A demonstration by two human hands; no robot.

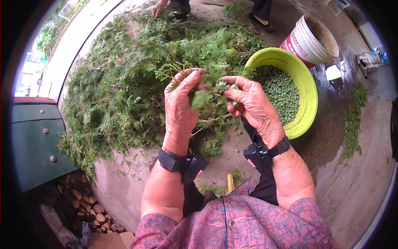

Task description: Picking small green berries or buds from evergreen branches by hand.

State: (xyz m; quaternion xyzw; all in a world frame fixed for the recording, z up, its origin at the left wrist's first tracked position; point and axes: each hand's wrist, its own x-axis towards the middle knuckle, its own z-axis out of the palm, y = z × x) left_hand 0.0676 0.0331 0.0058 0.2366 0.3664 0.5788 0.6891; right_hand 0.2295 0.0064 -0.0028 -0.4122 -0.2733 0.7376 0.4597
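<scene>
My left hand [180,101] is closed around an evergreen sprig [200,99], whose flat, scaly leaves stick out on both sides of the fingers. Close to its right, my right hand [255,103] pinches several small knobbly green cones [227,86] between thumb and fingers. Both hands are raised above the near edge of a large heap of cut evergreen branches [120,79]. Just beyond my right hand stands a yellow-green tub [307,103], partly filled with loose green cones [281,89]. My right hand covers a little of its near left side.
A white and red bucket [309,41] leans behind the tub. Another person's hand [159,7] and a dark shoe [261,23] show at the far edge. Chopped firewood [99,218] lies at the lower left under a green panel [39,137]. Wet concrete is at the right.
</scene>
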